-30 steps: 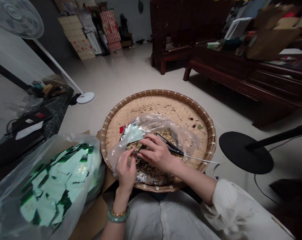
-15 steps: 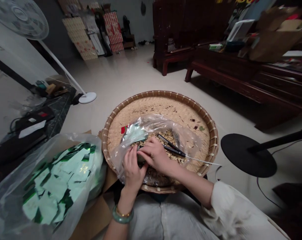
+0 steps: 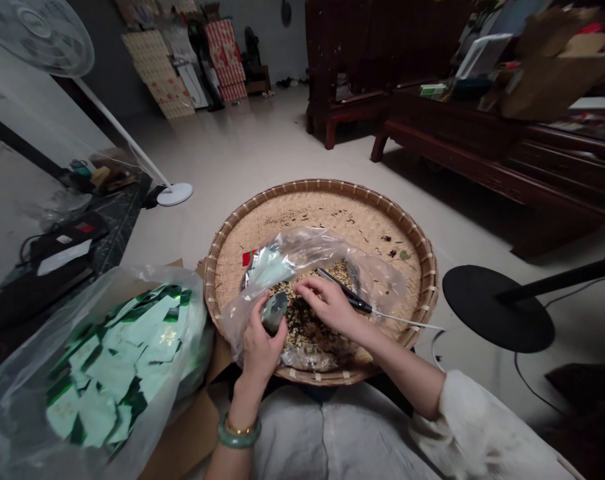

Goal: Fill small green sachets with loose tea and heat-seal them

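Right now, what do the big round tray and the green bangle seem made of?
The round tray looks like matte woven bamboo: plaited strips, bound rim. The green bangle looks like polished jade, possibly glass: smooth, glossy, cloudy colour.

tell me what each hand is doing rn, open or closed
Left hand: closed, holding a small dark green object.
Right hand: partly open, nothing visible in it, next to a black corded tool.

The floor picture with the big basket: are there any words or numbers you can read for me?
No words or numbers can be read.
White label on the black case: too blurred to read.
Red tag inside the clear plastic bag: too small.
Red-and-cream cartons by the far wall: only patterns show.
Green packet on the dark wooden bench: too small.
Gold marks on the green foil scraps: too blurred.
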A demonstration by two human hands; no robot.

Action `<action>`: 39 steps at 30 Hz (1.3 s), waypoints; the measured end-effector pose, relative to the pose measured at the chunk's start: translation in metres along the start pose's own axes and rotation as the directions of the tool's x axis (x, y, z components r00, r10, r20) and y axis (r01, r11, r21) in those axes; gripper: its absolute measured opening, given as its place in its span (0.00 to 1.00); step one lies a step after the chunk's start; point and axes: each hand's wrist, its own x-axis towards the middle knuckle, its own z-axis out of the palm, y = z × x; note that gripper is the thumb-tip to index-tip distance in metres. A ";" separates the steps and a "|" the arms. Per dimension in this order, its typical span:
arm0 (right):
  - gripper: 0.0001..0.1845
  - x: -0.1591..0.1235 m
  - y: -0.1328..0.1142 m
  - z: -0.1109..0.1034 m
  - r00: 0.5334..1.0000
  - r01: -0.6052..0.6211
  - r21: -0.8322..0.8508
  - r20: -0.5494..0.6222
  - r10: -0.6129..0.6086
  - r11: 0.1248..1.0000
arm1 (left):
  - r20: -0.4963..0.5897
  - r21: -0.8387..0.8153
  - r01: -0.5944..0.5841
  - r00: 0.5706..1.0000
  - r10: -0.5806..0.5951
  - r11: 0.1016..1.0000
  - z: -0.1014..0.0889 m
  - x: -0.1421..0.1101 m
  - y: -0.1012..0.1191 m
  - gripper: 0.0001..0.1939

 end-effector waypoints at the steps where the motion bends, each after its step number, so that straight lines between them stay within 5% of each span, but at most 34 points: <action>1: 0.09 -0.005 0.003 -0.002 0.998 0.042 -0.092 0.044 -0.038 0.995 | -0.003 -0.026 0.032 0.999 -0.032 0.999 -0.002 0.000 0.000 0.24; 6: 0.29 -0.019 0.012 0.006 0.915 0.311 -0.536 0.393 -0.094 0.785 | -0.010 -0.109 0.143 0.989 -0.145 0.984 -0.009 0.000 -0.002 0.21; 11: 0.14 -0.003 0.017 0.016 0.920 0.294 -0.676 0.392 -0.008 0.676 | -0.018 -0.176 0.215 0.975 -0.221 0.961 -0.013 -0.002 -0.003 0.20; 15: 0.14 0.007 0.017 0.015 0.933 0.246 -0.698 0.360 0.032 0.672 | 0.008 -0.265 0.276 0.959 -0.284 0.924 -0.014 -0.003 -0.006 0.21; 30: 0.12 0.005 0.015 -0.004 0.926 0.168 -0.457 0.378 0.020 0.873 | 0.015 -0.338 0.256 0.964 -0.266 0.906 -0.003 -0.003 -0.012 0.25; 34: 0.11 0.001 0.014 -0.006 0.945 0.121 -0.303 0.328 -0.016 0.945 | 0.076 -0.307 0.244 0.970 -0.232 0.920 -0.003 -0.004 -0.010 0.26; 39: 0.15 -0.004 0.026 -0.002 0.981 -0.089 0.027 0.173 0.083 0.996 | 0.141 -0.245 0.216 0.973 -0.185 0.945 -0.007 -0.001 -0.003 0.27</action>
